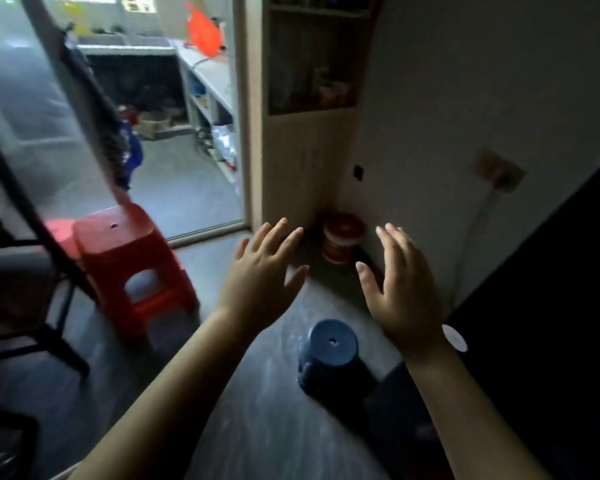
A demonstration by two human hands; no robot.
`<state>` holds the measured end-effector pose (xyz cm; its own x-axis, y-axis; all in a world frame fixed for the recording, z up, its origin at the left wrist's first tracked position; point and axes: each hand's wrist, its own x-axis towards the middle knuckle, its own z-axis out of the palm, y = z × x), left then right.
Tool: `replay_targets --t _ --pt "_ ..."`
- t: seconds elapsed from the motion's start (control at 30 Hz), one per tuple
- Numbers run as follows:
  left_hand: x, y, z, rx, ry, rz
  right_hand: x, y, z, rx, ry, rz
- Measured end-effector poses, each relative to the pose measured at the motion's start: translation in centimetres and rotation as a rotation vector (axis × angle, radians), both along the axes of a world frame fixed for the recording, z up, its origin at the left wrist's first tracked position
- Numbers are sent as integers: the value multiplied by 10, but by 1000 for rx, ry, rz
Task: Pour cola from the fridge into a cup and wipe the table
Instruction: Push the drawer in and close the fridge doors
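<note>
Left hand and right hand hovering mid-frame, fingers spreading wide, gripping nothing. Fridge, cola, cup not showing; neither hand nearer.

Dim, blurred room; daylight enters through the doorway; edges seemingly warped.

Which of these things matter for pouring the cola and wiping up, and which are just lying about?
For the job:
left hand, open and empty
right hand, open and empty
No cola, cup, fridge or cloth shows.

Just lying about:
red stool
blue stool
bucket
orange bag
shelf
</note>
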<state>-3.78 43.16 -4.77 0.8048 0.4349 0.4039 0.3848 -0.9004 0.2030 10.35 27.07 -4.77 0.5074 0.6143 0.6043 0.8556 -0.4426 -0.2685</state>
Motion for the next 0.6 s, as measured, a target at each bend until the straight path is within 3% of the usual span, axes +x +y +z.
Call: replay_targets --t 0.3,0.6 --pt "-202 101 -1 22 5 554 -144 174 9 -33 13 497" --pt "-351 108 12 11 -58 1025 -275 286 24 -79 31 974"
